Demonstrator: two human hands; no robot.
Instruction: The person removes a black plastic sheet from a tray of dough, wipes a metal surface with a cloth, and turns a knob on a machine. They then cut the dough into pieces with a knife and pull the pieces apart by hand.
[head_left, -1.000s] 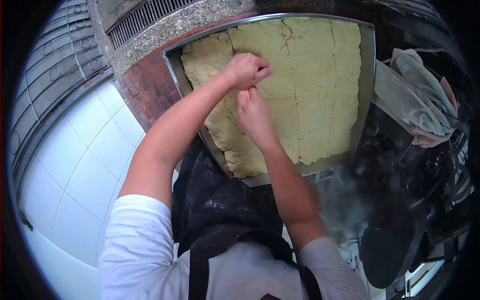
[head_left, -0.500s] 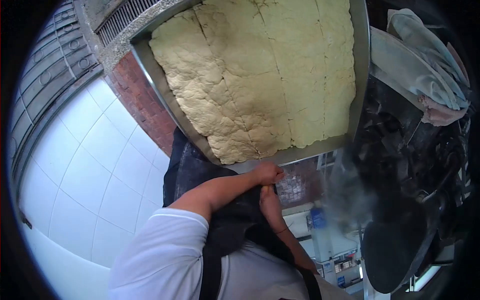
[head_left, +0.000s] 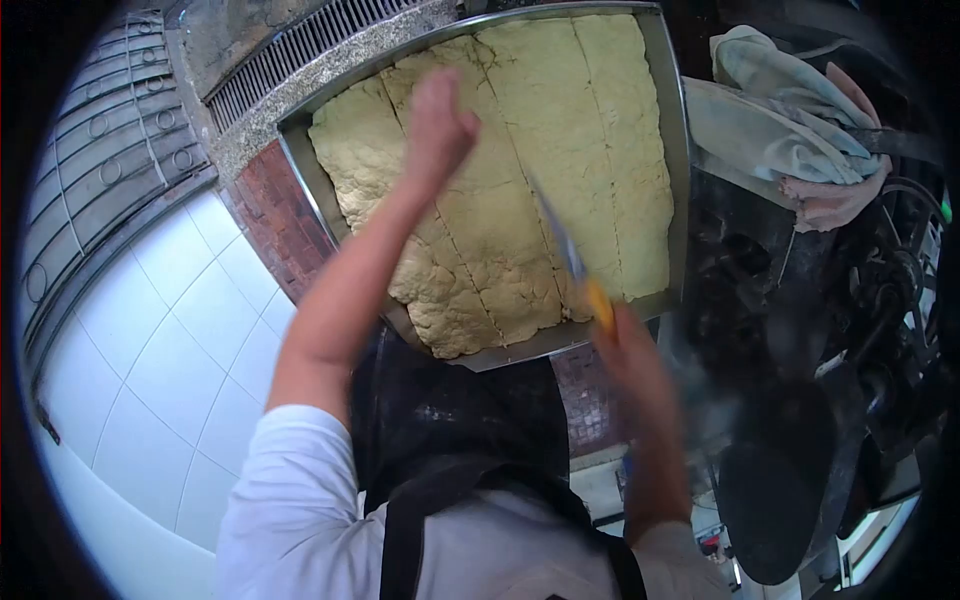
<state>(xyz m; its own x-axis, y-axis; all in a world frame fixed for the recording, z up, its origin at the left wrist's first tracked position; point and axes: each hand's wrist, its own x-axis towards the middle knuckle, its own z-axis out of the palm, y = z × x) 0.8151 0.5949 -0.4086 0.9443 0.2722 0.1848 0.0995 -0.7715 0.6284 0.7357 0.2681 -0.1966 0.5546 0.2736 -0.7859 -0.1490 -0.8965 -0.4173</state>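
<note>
A wide slab of pale dough (head_left: 560, 100), split lengthwise by several cut lines, fills a metal tray (head_left: 678, 150). My right hand (head_left: 628, 345), at the tray's near edge, grips the yellow handle of a knife (head_left: 570, 245). Its narrow blade points away from me over the dough beside a cut line; whether it touches cannot be made out. Above the far left part of the slab, my left hand (head_left: 440, 125) is raised and blurred. Its fingers look curled in, and anything inside them is hidden.
Folded cloths (head_left: 800, 110) lie right of the tray, above dark, cluttered equipment (head_left: 770, 260). A dark rounded pad (head_left: 770, 500) stands at lower right. White floor tiles (head_left: 150, 370) and a metal gate (head_left: 110, 130) are on the left. A floor grate (head_left: 310, 50) lies beyond the tray.
My hands were together at the tray's near edge. The left has swung forward over the dough; the right has moved rightward, and the knife now shows in it. The tray appears lower in view.
</note>
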